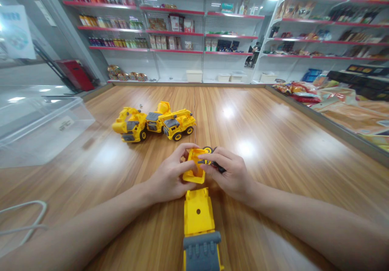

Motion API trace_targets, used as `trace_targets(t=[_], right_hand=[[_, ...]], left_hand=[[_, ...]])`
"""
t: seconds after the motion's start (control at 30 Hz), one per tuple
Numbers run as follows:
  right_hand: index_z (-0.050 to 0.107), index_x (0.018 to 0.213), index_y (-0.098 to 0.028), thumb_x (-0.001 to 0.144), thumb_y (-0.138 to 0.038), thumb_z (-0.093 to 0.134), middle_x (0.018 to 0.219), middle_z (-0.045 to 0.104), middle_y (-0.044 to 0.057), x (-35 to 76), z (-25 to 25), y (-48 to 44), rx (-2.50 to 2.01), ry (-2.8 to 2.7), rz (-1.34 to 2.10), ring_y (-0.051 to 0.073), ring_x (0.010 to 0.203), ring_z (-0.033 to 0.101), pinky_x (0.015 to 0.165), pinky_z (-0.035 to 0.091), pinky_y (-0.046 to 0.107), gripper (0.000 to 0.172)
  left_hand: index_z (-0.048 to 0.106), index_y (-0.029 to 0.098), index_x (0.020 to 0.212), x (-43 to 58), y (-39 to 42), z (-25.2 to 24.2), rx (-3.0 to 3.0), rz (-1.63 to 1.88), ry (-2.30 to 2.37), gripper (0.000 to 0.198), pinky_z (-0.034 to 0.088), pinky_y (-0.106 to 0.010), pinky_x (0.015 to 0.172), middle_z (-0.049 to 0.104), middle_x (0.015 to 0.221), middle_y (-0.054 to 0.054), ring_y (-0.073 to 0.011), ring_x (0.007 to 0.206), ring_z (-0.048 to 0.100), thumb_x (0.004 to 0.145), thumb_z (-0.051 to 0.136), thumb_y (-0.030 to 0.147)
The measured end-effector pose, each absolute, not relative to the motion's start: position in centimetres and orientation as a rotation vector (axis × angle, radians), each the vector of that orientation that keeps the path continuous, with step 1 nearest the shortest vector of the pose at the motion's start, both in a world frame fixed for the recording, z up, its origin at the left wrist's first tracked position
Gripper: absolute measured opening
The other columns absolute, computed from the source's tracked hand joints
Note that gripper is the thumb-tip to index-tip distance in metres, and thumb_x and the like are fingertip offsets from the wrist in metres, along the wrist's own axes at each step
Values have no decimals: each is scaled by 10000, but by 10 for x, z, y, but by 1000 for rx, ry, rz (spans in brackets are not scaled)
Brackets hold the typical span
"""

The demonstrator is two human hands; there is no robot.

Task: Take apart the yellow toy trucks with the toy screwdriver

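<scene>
My left hand [172, 171] is closed around the side of a yellow toy truck's dump bed [194, 177], its open hollow facing up toward me. From the other side my right hand [232, 169] pinches a small black-and-yellow piece [204, 162] at the bed; its exact kind is hard to make out. A dark part [218, 166] shows under the right fingers. Beyond those fingertips is a black wheel with a yellow hub [208, 150]. Nearer to me, a yellow toy truck body [199, 218] with a round hole and a grey front [202, 250] lies just below the bed.
Several yellow toy construction trucks [180, 126] stand together on the wooden table [243, 117]. At left are a clear plastic bin [39, 129] and a white cable [39, 218]. Packaged goods [343, 105] lie beyond the right edge; stocked shelves [173, 32] stand behind.
</scene>
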State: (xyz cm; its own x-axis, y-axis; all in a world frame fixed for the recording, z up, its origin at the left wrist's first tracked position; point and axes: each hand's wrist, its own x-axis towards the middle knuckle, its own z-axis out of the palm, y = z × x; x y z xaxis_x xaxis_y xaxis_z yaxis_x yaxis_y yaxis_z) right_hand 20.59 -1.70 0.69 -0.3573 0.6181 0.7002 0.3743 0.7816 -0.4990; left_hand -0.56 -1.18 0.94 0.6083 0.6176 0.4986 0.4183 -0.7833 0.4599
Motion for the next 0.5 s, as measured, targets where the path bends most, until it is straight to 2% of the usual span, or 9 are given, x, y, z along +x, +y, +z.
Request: trace_targets(t=[0.13, 0.2, 0.33, 0.43, 0.5], right_hand=[[654, 1159, -191, 928, -220, 582, 985, 725, 61, 207, 6, -16, -764, -2027, 366, 142, 849, 682, 777, 537, 264, 244], [651, 1141, -193, 939, -183, 531, 1033, 736, 64, 208, 5, -16, -764, -2043, 389, 141, 876, 695, 797, 538, 265, 236], [666, 1009, -171, 909, -184, 537, 942, 736, 60, 209, 6, -13, -772, -2090, 412, 141, 812, 683, 748, 525, 255, 165], [666, 906, -169, 861, -176, 559, 844, 722, 35, 211, 9, -11, -864, -2055, 457, 129, 727, 660, 689, 504, 235, 117], [665, 871, -166, 833, -179, 567, 775, 702, 16, 214, 11, -6, -975, -1976, 466, 116, 653, 628, 636, 481, 220, 106]], left_hand=[[510, 185, 839, -7, -11, 9, 2420, 994, 804, 283, 513, -394, 908, 484, 1292, -142, -267, 1139, 549, 723, 765, 227], [445, 199, 840, -7, -11, 6, 2314, 1038, 814, 395, 537, -350, 831, 495, 1284, -135, -265, 1140, 551, 685, 806, 243], [430, 204, 884, -5, -10, 0, 2116, 1109, 834, 437, 531, -255, 673, 494, 1295, -128, -214, 1035, 588, 681, 816, 231], [453, 211, 981, -5, -8, -2, 2069, 1144, 775, 427, 533, -261, 696, 468, 1339, -129, -192, 1029, 587, 720, 791, 208], [461, 218, 1079, -6, -6, -2, 2105, 1157, 770, 496, 529, -275, 706, 451, 1364, -142, -204, 1053, 577, 716, 799, 219]])
